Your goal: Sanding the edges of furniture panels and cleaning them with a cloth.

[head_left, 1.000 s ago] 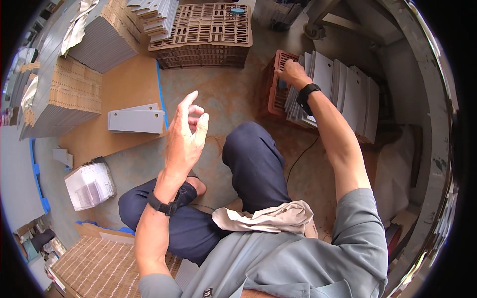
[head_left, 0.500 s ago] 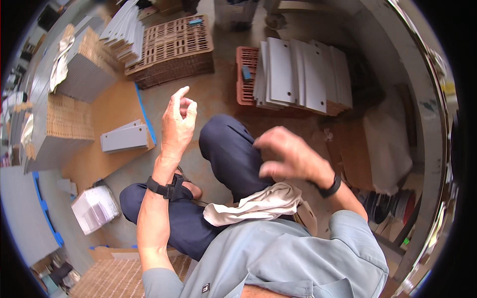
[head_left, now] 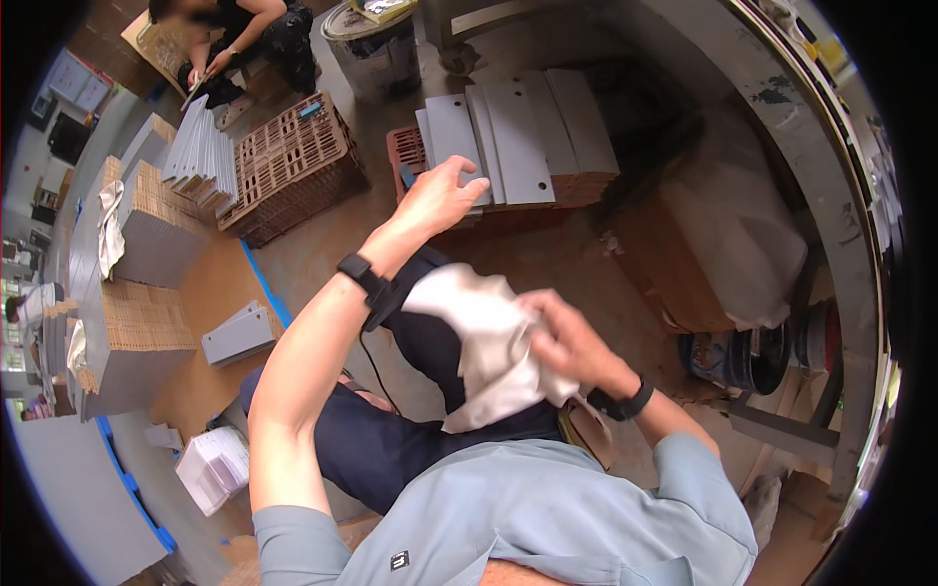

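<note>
My right hand [head_left: 576, 342] grips a crumpled cream cloth [head_left: 493, 342], lifted over my lap and partly blurred by motion. My left hand [head_left: 442, 198] reaches forward to the near left end of a row of grey boards [head_left: 513, 127] with small dark holes. Its thumb and forefinger are apart, with nothing between them; whether the fingertips touch the front board I cannot tell. The boards lean together on a reddish plastic crate [head_left: 405, 146], mostly hidden under them.
To the left, tall stacks of boards [head_left: 147, 322] and a short grey pile [head_left: 237, 334] rest on a brown sheet. A brown slatted crate [head_left: 293, 161] stands ahead, near a stained bucket [head_left: 376, 54]. Another person [head_left: 249, 39] sits at the far left. A wrapped box [head_left: 684, 254] is at right.
My right hand has taken the cloth from my lap and raised it. The left hand has moved right and forward to the grey boards. The view has shifted, bringing the other person into sight.
</note>
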`<action>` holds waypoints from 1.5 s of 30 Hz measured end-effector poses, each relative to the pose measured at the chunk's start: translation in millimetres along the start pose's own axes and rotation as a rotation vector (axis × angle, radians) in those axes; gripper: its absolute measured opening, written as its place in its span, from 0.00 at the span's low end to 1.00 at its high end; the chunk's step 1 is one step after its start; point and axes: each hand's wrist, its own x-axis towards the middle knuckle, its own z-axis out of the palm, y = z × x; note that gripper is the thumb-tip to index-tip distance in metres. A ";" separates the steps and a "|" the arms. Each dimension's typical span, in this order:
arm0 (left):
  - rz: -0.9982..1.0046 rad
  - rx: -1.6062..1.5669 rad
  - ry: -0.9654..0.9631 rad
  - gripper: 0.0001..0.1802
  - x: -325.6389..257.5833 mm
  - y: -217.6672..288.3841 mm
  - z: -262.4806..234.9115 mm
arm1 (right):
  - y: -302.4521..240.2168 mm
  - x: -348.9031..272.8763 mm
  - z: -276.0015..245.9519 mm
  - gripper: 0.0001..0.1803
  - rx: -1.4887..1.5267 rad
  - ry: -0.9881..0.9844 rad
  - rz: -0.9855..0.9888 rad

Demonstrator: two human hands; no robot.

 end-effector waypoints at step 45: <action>0.015 -1.622 0.640 0.42 -221.5 -113.4 -42.0 | -94.8 161.4 141.2 0.24 -0.149 -0.053 -0.652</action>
